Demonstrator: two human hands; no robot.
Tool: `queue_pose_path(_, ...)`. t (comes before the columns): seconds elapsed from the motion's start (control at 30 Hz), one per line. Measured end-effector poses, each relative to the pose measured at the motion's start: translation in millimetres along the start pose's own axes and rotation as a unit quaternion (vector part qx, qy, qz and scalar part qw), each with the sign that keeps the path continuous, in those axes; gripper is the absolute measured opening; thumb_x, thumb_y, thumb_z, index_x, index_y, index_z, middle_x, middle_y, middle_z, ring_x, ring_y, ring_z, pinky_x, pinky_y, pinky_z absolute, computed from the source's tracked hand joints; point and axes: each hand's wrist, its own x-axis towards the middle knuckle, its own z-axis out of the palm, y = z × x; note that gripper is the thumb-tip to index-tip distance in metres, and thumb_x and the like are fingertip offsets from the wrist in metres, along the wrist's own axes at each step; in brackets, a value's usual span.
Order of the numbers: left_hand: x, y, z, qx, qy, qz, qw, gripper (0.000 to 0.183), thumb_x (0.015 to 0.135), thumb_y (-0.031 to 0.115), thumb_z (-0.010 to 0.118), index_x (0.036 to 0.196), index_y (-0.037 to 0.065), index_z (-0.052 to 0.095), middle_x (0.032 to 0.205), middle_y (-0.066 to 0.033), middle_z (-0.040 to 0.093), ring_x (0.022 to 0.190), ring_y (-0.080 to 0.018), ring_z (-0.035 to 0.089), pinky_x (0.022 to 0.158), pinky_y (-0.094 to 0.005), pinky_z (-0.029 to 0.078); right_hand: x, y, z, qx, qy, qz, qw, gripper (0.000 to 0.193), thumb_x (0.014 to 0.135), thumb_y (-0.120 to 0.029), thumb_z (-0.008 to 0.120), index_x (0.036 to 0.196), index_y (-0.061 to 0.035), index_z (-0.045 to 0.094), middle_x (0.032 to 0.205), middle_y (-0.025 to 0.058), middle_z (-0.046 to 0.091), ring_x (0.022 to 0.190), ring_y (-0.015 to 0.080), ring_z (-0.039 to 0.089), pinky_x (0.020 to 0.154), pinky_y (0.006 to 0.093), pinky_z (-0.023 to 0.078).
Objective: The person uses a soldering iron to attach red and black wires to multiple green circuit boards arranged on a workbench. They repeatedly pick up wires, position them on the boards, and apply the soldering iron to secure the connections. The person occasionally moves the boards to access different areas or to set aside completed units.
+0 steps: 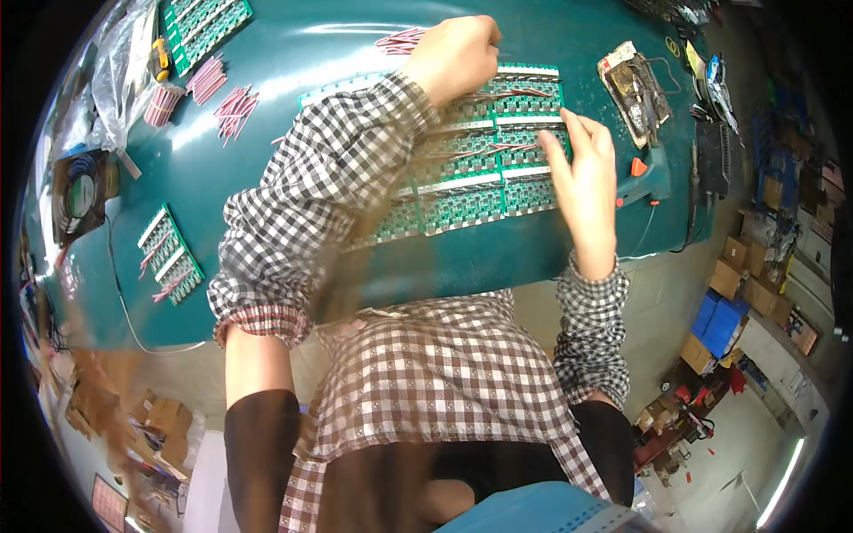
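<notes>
Green circuit boards [462, 209] with white connector rows lie side by side in a block on the table. Over the far part of this block, my left hand [458, 58] is bent with its fingers curled in; what they pinch, if anything, is hidden. Short red-and-white wires [520, 92] lie across the boards near both hands. At the block's right edge rests my right hand [586, 169], thumb and fingers apart, the fingertips by the board edge. A loose pile of wires [400, 41] lies just left of my left hand.
Wire bundles [164, 104], another board [171, 255] and a small fan [82, 197] sit on the left of the green table [267, 80]. A grimy soldering stand [635, 93] and a teal tool with an orange tip [653, 182] lie right of my right hand.
</notes>
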Motion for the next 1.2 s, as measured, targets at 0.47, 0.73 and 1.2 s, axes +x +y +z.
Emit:
queue_pose_path(0.47,-123.5,24.4,-81.6,-0.055,0.100,0.073,0.991,0.024,0.083,0.013,0.058,0.106,0.005,0.063,0.097,-0.0233,0.064,0.089,-0.0346,0.063,0.081,-0.0459,0.049,-42.6,-16.3,-131.6,0.002,0.199,-0.329,0.923,0.030,0.091,-0.018,0.058,0.110,0.0044,0.058,0.110,0.0137,0.060,0.094,0.0245,0.061,0.085,0.0356,0.049)
queue_pose_path(0.73,-208.4,34.3,-68.6,-0.019,0.139,0.071,0.988,0.021,0.077,0.005,0.071,0.097,0.004,0.064,0.092,-0.0104,0.066,0.087,-0.0281,0.064,0.076,-0.0352,0.051,-43.5,-15.7,-134.9,0.020,0.168,-0.319,0.932,0.030,0.090,-0.017,0.059,0.111,0.0042,0.058,0.109,0.0135,0.061,0.095,0.0246,0.061,0.086,0.0351,0.049)
queue_pose_path(1.2,-231.8,14.0,-7.6,0.067,0.069,0.132,0.987,0.025,0.074,0.010,0.062,0.098,0.004,0.063,0.098,-0.0048,0.060,0.091,-0.0208,0.058,0.080,-0.0365,0.047,-37.8,-23.3,-139.2,0.018,0.125,-0.296,0.947,0.030,0.090,-0.016,0.060,0.112,0.0038,0.059,0.109,0.0130,0.061,0.098,0.0249,0.060,0.088,0.0342,0.048)
